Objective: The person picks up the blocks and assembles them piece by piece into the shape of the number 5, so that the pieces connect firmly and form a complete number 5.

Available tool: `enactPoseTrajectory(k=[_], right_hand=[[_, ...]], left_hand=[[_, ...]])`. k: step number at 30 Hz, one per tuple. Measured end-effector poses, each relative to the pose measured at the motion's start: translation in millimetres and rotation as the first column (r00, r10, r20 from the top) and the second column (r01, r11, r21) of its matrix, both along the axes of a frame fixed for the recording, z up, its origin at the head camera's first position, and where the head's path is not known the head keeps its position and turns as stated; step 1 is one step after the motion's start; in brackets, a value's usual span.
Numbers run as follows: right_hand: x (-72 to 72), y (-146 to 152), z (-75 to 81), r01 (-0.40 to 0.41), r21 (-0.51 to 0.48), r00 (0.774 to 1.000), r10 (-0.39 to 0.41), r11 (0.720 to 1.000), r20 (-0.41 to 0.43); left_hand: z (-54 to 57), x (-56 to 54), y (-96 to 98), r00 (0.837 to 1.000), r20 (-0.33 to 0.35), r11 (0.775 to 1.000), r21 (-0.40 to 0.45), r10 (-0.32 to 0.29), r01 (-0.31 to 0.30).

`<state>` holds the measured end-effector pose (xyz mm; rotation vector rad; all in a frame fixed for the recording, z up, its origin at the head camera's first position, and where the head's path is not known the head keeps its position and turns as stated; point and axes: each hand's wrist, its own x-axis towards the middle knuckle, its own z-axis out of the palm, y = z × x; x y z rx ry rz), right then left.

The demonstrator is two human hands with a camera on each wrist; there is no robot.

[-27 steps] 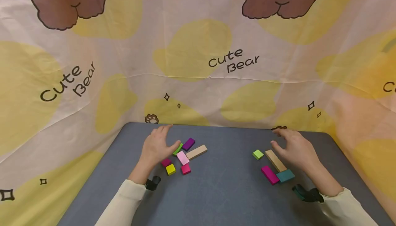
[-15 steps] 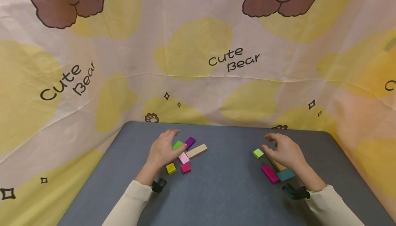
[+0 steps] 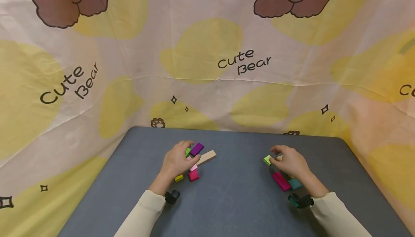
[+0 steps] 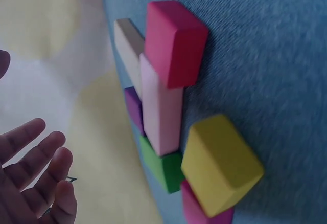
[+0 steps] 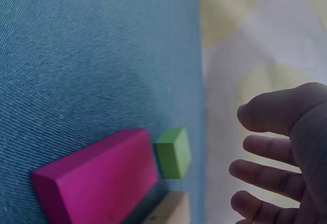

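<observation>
My left hand [image 3: 177, 159] hangs over the left group of blocks, fingers loosely bent and nothing between them. Around it lie a green block [image 4: 162, 163], a purple block [image 3: 196, 149], a natural wood block [image 3: 206, 157], a pink block [image 4: 161, 106], a red block [image 3: 193, 175], a yellow block [image 4: 219, 162] and a magenta block [image 4: 196, 208], partly hidden. My right hand [image 3: 291, 160] is above the right group, thumb tip overlapping the light green block [image 3: 267, 160] in the head view. In the right wrist view its fingers are spread and hold nothing.
Below the right hand lie a long magenta block [image 3: 281, 181], a teal block [image 3: 295, 183] and a wood block [image 5: 171, 209], mostly covered by the hand in the head view. The grey-blue table [image 3: 233, 193] ends at a printed cloth [image 3: 207, 57] behind and at both sides.
My left hand has moved right and lower over its blocks. My right hand has moved left and lower, towards the light green block. The blocks stay in place.
</observation>
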<state>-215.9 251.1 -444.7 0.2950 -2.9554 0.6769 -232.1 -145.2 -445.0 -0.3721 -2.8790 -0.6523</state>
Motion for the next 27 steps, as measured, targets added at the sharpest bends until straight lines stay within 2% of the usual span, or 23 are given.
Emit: enactPoseTrajectory(k=[5, 9, 16, 27], right_hand=[[-7.7, -2.2, -12.8, 0.003, 0.025, 0.999, -0.004, 1.000, 0.035], [-12.3, -4.5, -19.1, 0.001, 0.057, 1.000, -0.003, 0.998, 0.030], [-15.4, -7.1, -25.6, 0.012, 0.094, 0.999, -0.014, 0.996, 0.030], [-20.1, -2.8, -32.9, 0.008, 0.080, 0.999, -0.011, 0.997, 0.034]], left_hand=[[-7.8, -1.9, 4.2, 1.000, 0.007, 1.000, -0.003, -0.006, 0.006], [-13.9, -2.7, 7.8, 1.000, 0.009, 1.000, 0.006, -0.008, 0.008], [-26.0, -7.3, 13.6, 0.999, 0.048, 1.000, 0.006, -0.005, 0.005], [-35.5, -20.1, 18.7, 0.997, 0.079, 1.000, -0.010, -0.024, 0.025]])
